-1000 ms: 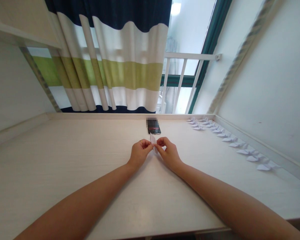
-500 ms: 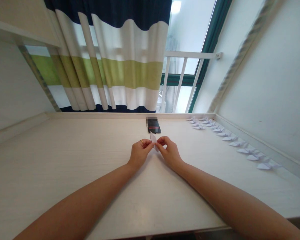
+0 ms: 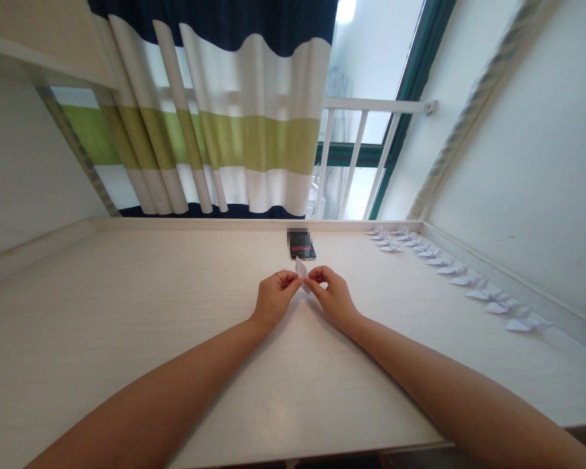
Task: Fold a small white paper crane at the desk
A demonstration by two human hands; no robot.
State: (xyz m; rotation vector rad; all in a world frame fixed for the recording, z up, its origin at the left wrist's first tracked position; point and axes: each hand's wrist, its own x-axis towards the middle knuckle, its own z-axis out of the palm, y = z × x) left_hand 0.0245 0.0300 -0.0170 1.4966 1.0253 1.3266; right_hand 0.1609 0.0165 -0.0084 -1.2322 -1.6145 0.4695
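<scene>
A small folded piece of white paper (image 3: 301, 268) stands between my two hands, just above the pale wooden desk (image 3: 127, 312). My left hand (image 3: 273, 298), with a ring on one finger, pinches its left side. My right hand (image 3: 333, 295) pinches its right side. Both hands have fingers curled and closed on the paper; part of it is hidden behind the fingertips. A dark phone (image 3: 301, 247) lies flat just beyond the paper.
A row of several folded white paper cranes (image 3: 449, 270) runs along the desk's right side by the white wall. A striped curtain (image 3: 224, 124) and a window with a white railing (image 3: 361, 150) stand behind the desk.
The hands and the paper stay almost where they were; the fingers shift slightly on the paper. The view has drifted a little.
</scene>
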